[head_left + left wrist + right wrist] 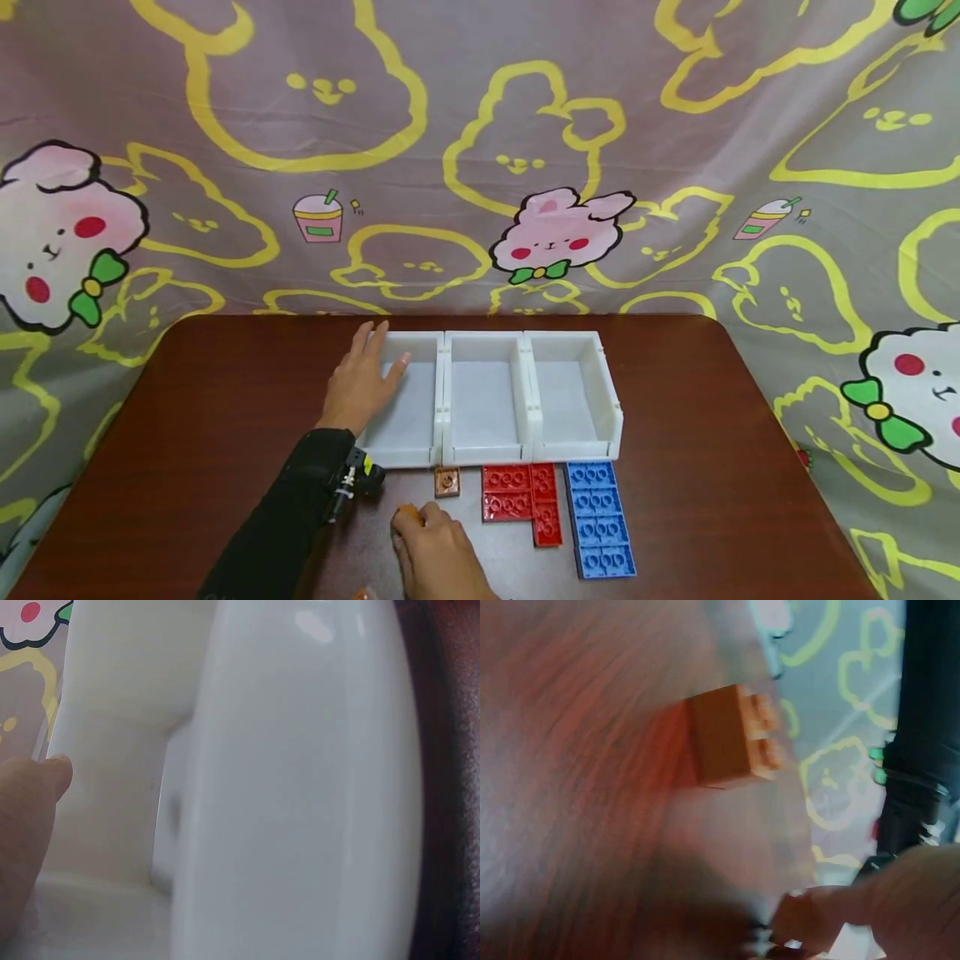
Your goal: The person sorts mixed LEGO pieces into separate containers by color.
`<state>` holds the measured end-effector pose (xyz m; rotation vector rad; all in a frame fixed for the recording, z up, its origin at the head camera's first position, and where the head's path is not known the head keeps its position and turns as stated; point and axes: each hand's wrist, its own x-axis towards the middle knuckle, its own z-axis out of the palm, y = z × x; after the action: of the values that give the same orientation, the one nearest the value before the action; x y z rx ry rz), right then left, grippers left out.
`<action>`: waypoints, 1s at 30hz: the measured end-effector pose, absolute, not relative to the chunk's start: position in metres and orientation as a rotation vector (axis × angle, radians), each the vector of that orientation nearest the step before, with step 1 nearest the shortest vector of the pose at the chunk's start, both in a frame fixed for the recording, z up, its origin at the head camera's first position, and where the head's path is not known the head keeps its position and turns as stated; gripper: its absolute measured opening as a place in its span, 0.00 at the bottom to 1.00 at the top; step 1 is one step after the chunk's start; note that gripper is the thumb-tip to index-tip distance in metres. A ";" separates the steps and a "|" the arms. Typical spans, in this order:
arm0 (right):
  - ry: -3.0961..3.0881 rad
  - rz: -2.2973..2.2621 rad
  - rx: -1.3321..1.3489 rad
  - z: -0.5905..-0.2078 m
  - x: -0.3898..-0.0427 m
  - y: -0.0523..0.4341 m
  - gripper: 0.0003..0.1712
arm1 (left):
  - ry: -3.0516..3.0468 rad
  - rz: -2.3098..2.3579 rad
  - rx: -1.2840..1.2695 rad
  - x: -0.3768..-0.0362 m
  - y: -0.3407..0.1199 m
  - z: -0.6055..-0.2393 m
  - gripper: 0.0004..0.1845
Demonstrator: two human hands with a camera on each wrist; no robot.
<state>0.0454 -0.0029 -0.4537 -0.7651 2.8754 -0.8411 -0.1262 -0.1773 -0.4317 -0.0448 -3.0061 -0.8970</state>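
My left hand (372, 367) lies flat with straight fingers over the left wall of the left white bin (408, 433). Close up in the left wrist view, a finger (30, 825) lies beside the bin's white wall (300, 787). My right hand (427, 542) is at the table's near edge, its fingertips at a small orange brick (407, 510). The blurred right wrist view shows that orange brick (735, 735) standing on the table, a little apart from my fingertips (810, 922). A small brown square plate (447, 481) lies just beyond it.
Three white bins stand side by side: the left one, a middle one (483, 454) and a right one (611, 417). Red plates (517, 496) and blue plates (600, 517) lie in front of them on the brown table (712, 467). A patterned cloth hangs behind.
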 end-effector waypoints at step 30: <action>2.963 -0.318 -0.659 -0.459 0.069 0.037 0.30 | -2.985 -0.857 -0.066 -0.128 -0.175 -0.433 0.40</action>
<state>0.0694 0.0368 -0.4590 -0.6587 2.9631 -0.3178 -0.1277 -0.1752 -0.4332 -0.0659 -2.9851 -0.8573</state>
